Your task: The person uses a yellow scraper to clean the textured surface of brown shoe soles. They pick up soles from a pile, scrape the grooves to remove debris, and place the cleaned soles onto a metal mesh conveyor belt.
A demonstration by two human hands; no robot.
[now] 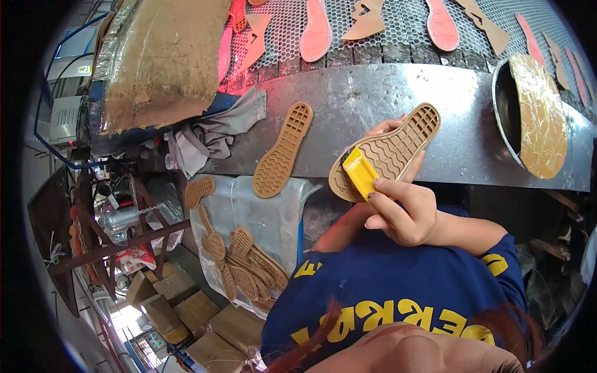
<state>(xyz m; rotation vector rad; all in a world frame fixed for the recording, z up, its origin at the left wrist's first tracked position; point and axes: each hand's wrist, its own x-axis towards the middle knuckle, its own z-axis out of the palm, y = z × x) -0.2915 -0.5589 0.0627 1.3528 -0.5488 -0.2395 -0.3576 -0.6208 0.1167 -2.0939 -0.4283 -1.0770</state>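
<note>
My left hand (384, 127) holds a tan shoe sole (401, 146) from beneath, its patterned side facing up, with fingers showing past both long edges. Most of that hand is hidden by the sole. In my right hand (407, 214) is a flat yellow brush (360, 174), pinched between thumb and fingers. Its dark, narrow end lies over the wide part of the sole; whether it touches is hard to tell. To the left, a second tan sole (283, 149) lies tilted across the metal bench (348, 93), its lower end reaching past the front edge.
Beyond the bench runs a mesh conveyor (404, 40) bearing pink insoles (316, 31) and brown cut pieces (364, 20). At right stands a round metal pot (505, 115), partly covered by a taped board (540, 118). More soles (249, 267) lie at lower left, near cardboard boxes (196, 311). A grey cloth (214, 133) hangs over the bench.
</note>
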